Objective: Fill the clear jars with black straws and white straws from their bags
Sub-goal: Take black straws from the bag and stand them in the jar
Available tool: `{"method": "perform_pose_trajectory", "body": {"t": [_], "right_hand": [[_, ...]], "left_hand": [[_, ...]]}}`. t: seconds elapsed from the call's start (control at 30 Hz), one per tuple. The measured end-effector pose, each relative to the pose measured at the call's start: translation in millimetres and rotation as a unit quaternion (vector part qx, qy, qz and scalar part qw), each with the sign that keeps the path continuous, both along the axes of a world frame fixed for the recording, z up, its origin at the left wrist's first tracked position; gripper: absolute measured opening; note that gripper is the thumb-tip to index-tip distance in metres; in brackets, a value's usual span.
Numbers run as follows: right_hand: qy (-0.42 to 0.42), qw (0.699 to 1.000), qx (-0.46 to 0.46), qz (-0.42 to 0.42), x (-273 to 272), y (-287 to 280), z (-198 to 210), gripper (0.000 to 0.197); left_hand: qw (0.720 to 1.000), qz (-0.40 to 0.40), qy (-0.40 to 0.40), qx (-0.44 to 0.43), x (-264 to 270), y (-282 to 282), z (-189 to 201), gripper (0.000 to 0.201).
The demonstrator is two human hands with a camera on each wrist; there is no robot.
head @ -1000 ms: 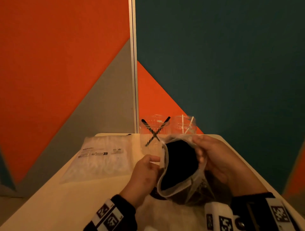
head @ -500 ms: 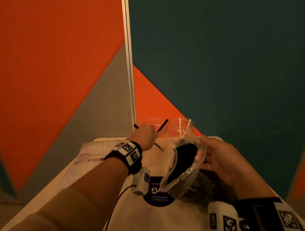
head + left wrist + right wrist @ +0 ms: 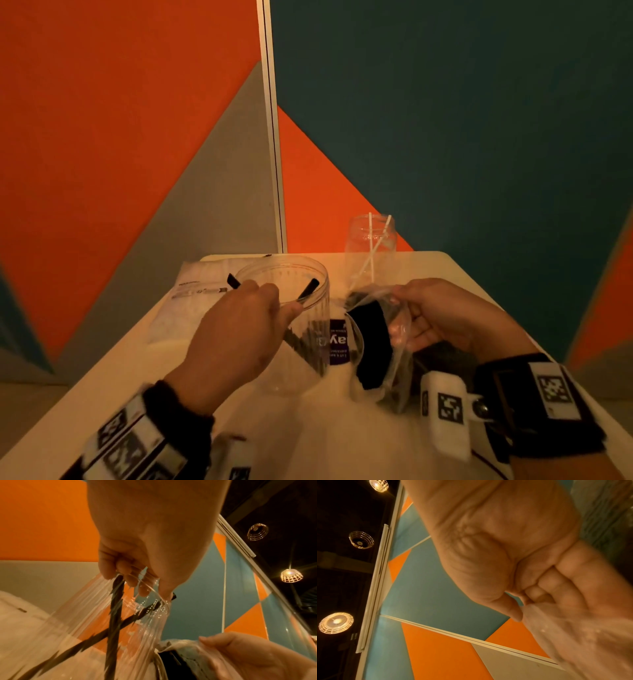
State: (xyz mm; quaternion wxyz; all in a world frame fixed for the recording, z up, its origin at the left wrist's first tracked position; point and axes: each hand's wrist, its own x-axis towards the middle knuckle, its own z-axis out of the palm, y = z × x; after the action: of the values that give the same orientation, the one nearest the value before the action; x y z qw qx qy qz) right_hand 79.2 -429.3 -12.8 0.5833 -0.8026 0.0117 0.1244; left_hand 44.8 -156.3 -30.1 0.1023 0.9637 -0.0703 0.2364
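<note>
- Clear jar held at the rim by the left hand, fingers hooked inside, over the tabletop; mouth tipped up and toward the person.
- Two black straws cross inside, long axes slanting up to the rim.
- Right hand pinches the black-straw bag open just right of the jar, mouth facing it.
- White straws stand in the far jar.

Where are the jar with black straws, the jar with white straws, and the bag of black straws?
Black-straw jar [image 3: 317, 329]: head view, on its clear side wall.
White-straw jar [image 3: 356, 243]: head view, on its left wall near the neck.
Black-straw bag [image 3: 399, 322]: head view, on the clear film by its open mouth.
</note>
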Motion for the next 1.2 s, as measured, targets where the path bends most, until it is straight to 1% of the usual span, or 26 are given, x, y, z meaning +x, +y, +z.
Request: {"method": "perform_pose_trajectory", "body": {"t": [0.1,0.2,0.27,0.3,0.33,0.37,0.43,0.47,0.5,0.57,0.63,0.67,0.7,0.73,0.77,0.8,0.83,0.87,0.93,0.97,1.0,1.1,1.2], "right_hand": [[0.011,0.999,0.029,-0.003,-20,1,-5,0.031],[0.021,0.998,0.066,-0.009,-43,4,-8,0.033],[0.027,0.996,0.086,-0.013,-59,7,-10,0.034],[0.029,0.995,0.094,-0.017,-67,9,-11,0.034],[0.031,0.994,0.099,-0.025,-75,10,-12,0.034],[0.032,0.994,0.104,-0.034,-82,11,-14,0.034],[0.029,0.992,0.111,-0.052,-93,12,-18,0.035],[0.024,0.991,0.118,-0.062,-99,12,-19,0.035],[0.020,0.989,0.126,-0.069,-105,13,-20,0.034],[0.004,0.989,0.133,-0.067,-118,14,-20,0.032],[-0.018,0.989,0.138,-0.049,-130,13,-19,0.032],[-0.048,0.991,0.119,-0.045,-133,10,-20,0.033],[-0.098,0.992,0.062,-0.054,-134,5,-22,0.035],[-0.159,0.984,-0.030,-0.073,-132,-2,-25,0.034],[-0.223,0.960,-0.141,-0.095,-129,-12,-28,0.030],[-0.266,0.927,-0.245,-0.102,-126,-22,-33,0.024],[-0.273,0.903,-0.319,-0.093,-123,-30,-39,0.022],[-0.249,0.896,-0.362,-0.072,-119,-38,-46,0.029],[-0.186,0.902,-0.388,-0.020,-112,-47,-64,0.045],[-0.179,0.900,-0.398,-0.004,-111,-48,-72,0.047],[-0.193,0.893,-0.406,-0.003,-110,-48,-80,0.047],[-0.251,0.875,-0.411,-0.041,-112,-45,-91,0.045],[-0.271,0.872,-0.404,-0.059,-113,-42,-95,0.047]], "left_hand": [[1.000,0.005,0.015,0.004,-30,3,0,0.049],[1.000,0.004,0.019,-0.004,-61,1,-1,0.052],[0.999,0.002,0.014,-0.031,-79,-2,2,0.042],[0.999,0.002,-0.001,-0.047,-88,-4,4,0.031],[0.998,0.001,-0.027,-0.055,-98,-6,5,0.022],[0.997,-0.005,-0.059,-0.057,-108,-9,5,0.018],[0.990,-0.062,-0.106,-0.075,-127,-22,4,0.010],[0.987,-0.099,-0.107,-0.072,-134,-32,1,0.005],[0.986,-0.129,-0.093,-0.051,-137,-43,-6,0.006],[0.985,-0.172,-0.031,-0.010,-131,-65,-23,0.019],[0.973,-0.230,0.014,0.001,-119,-84,-35,0.025],[0.965,-0.261,0.010,0.013,-113,-92,-37,0.027],[0.960,-0.279,-0.008,0.033,-108,-98,-38,0.028],[0.957,-0.287,-0.026,0.040,-103,-100,-38,0.030],[0.958,-0.280,-0.035,0.039,-99,-102,-38,0.032],[0.962,-0.269,-0.035,0.042,-95,-103,-38,0.035],[0.963,-0.263,-0.028,0.044,-92,-104,-37,0.039],[0.963,-0.266,-0.013,0.043,-88,-106,-38,0.045],[0.959,-0.277,0.003,0.058,-81,-113,-40,0.050],[0.957,-0.282,-0.001,0.074,-79,-118,-41,0.049],[0.955,-0.285,-0.002,0.083,-77,-123,-42,0.048],[0.955,-0.286,-0.005,0.080,-73,-139,-40,0.038],[0.955,-0.280,-0.003,0.102,-66,-151,-33,0.030]]}}
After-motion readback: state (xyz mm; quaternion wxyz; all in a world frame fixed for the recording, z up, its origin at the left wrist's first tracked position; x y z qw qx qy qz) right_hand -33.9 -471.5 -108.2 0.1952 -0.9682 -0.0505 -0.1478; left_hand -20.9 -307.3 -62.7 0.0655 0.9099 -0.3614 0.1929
